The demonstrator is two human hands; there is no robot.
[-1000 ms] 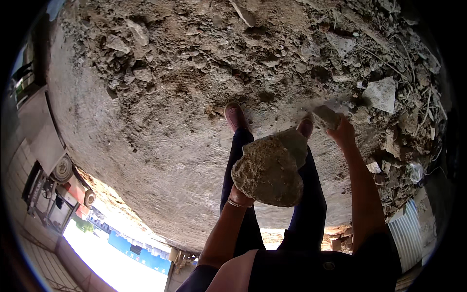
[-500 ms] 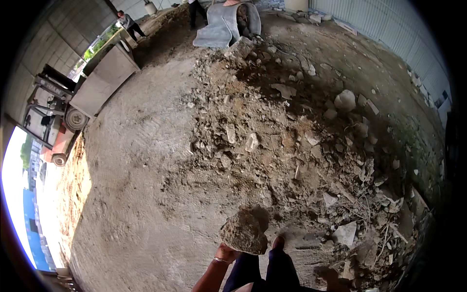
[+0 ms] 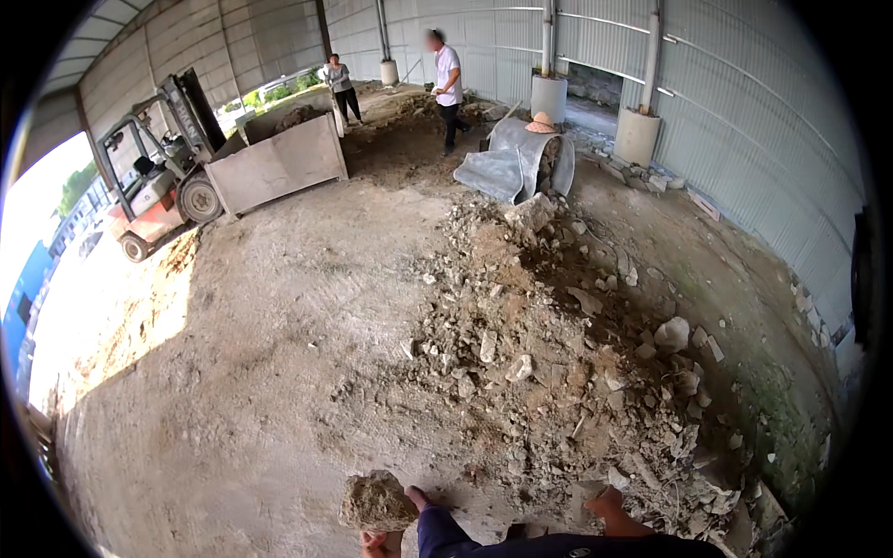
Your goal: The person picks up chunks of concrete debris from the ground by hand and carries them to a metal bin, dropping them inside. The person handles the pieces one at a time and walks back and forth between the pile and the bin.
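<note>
A rough grey-brown lump of rock (image 3: 377,502) is in my left hand (image 3: 379,543), low in the view beside my foot. The fingers press against its underside, and their tips are partly hidden by the rock. My right hand (image 3: 609,504) reaches out on the other side of my dark-clothed leg, above the edge of the rubble (image 3: 558,409). Its fingers are too blurred to show whether they hold anything.
Ahead, a bent grey sheet (image 3: 502,175) lies over the rubble with a straw hat (image 3: 539,123) by it. A forklift (image 3: 167,172) carries a large metal bin (image 3: 279,172) at the left. Two people (image 3: 448,88) stand at the back, near corrugated walls and concrete-based posts (image 3: 637,138).
My view has lifted and turned, bringing the people and posts into sight. The rock stays in my left hand and now appears lower and further left. My right hand shows more fully.
</note>
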